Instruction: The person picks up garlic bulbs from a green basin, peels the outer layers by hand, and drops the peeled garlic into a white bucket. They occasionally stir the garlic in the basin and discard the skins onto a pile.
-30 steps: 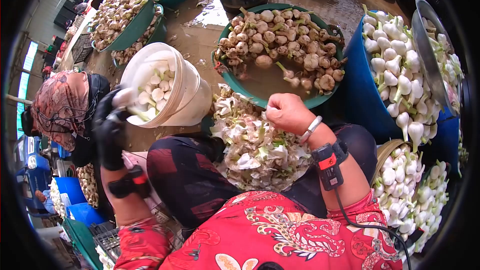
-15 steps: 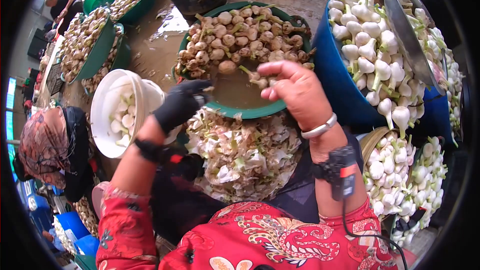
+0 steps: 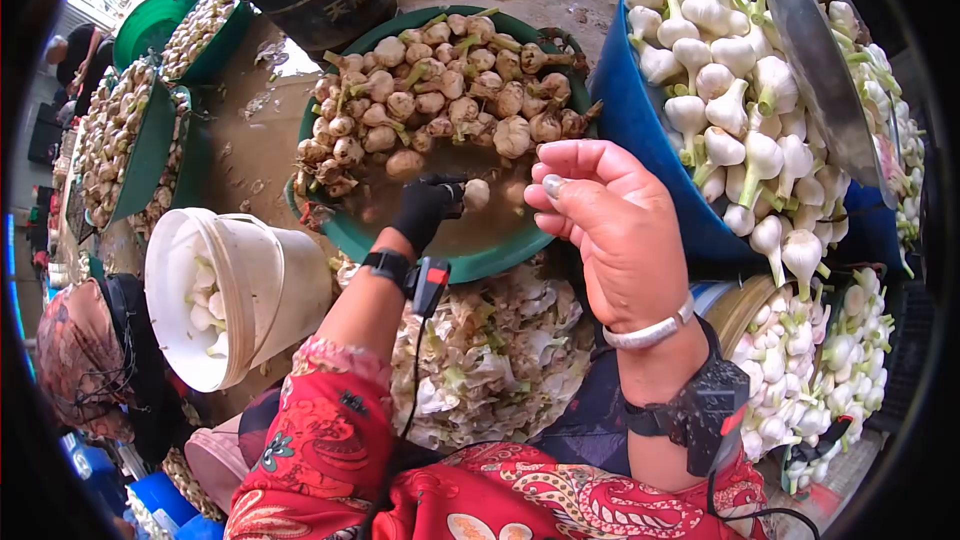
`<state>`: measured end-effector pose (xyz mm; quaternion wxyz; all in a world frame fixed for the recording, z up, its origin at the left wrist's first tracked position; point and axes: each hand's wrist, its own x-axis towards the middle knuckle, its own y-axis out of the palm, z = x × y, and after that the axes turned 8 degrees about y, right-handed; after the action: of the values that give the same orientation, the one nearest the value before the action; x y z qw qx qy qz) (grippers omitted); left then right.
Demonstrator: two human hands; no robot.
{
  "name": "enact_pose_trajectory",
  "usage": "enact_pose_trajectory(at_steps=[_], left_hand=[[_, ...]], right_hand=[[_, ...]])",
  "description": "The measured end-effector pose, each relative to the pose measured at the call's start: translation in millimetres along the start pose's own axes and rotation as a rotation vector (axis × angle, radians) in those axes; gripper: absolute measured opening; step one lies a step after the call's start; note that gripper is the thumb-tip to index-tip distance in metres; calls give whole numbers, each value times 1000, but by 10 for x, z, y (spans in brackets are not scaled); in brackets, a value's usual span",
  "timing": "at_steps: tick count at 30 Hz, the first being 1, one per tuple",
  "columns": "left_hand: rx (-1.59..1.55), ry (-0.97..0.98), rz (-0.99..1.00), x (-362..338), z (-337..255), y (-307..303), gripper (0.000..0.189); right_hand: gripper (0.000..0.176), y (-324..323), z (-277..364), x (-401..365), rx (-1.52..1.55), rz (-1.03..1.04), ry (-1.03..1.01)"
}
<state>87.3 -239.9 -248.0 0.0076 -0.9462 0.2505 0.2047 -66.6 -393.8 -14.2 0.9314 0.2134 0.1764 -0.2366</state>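
My left hand (image 3: 428,212), in a black glove, is at the near side of a green basin (image 3: 470,265). Its fingertips close on a round garlic bulb (image 3: 477,194) above the murky water. To the right, my bare right hand (image 3: 622,230) hangs over the basin's right rim, palm inward. The fingers are loosely curved, with a gap between thumb and forefinger, and nothing shows in them. Something silvery shows on the thumb tip. Brownish unpeeled garlic bulbs (image 3: 440,90) are heaped in the basin's far part.
A blue tub (image 3: 625,115) of peeled white garlic stands right, beside a metal pan (image 3: 815,60). A white bucket (image 3: 285,285) with some bulbs tilts at left. Garlic skins (image 3: 490,360) pile up below the basin. A black bucket (image 3: 330,0) stands behind it.
My left hand has moved right and into the basin, onto a garlic bulb. My right hand has drawn slightly right and turned more palm-inward. The view has shifted.
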Motion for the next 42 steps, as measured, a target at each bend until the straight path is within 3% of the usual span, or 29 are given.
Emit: enact_pose_trajectory(at_steps=[3,5,8,11,14,16,17,19,20,21,23,25,28,33,35,36,38,39,41,42], left_hand=[[-26,96,145,-650,-786,-105,22],[-23,83,141,-1158,-1264,-66,21],[-207,112,158,-1668,-1480,-137,25],[-220,208,134,-2118,-1672,-99,30],[-389,230,83,-2181,-1441,-181,31],[393,547,37,-2188,-1345,-263,30],[390,543,38,-2186,-1312,-275,30],[258,654,109,-2152,-1246,-263,25],[-342,388,161,-2142,-1189,-289,24],[-345,387,167,-2129,-1169,-294,24],[333,593,67,-2153,-1209,-276,25],[321,592,33,-2143,-1269,-229,25],[-100,418,25,-2193,-1427,-73,22],[-86,389,87,-2125,-1281,-193,18],[-85,311,13,-2142,-1315,-182,18],[-86,310,13,-2142,-1311,-187,18],[99,317,-49,-2145,-1292,-219,21],[100,312,-50,-2119,-1251,-261,21],[638,662,-28,-2073,-1212,-310,23],[778,789,-46,-2080,-1197,-303,26]], right_hand=[[43,80,-195,-4,-321,11,-92],[54,142,-458,-4,-726,13,-301],[62,361,-668,-92,-326,332,-68],[59,494,-777,-202,-319,361,-154],[52,590,-812,-258,-291,376,-283],[48,606,-843,-271,-307,383,-357],[48,602,-855,-274,-308,381,-352],[45,566,-859,-258,-78,389,-157],[43,556,-822,-250,40,366,-42],[43,538,-806,-223,37,360,-44],[45,519,-826,-198,23,335,-47],[46,540,-856,-206,6,324,-68],[49,565,-951,-226,-192,288,-302],[52,543,-983,-228,-324,308,-399],[45,537,-953,-258,-139,421,-209],[45,521,-919,-265,-140,421,-208],[37,465,-836,-239,57,579,191],[37,435,-842,-199,60,578,195],[30,384,-860,-135,190,773,524],[28,360,-862,-138,197,767,576]])
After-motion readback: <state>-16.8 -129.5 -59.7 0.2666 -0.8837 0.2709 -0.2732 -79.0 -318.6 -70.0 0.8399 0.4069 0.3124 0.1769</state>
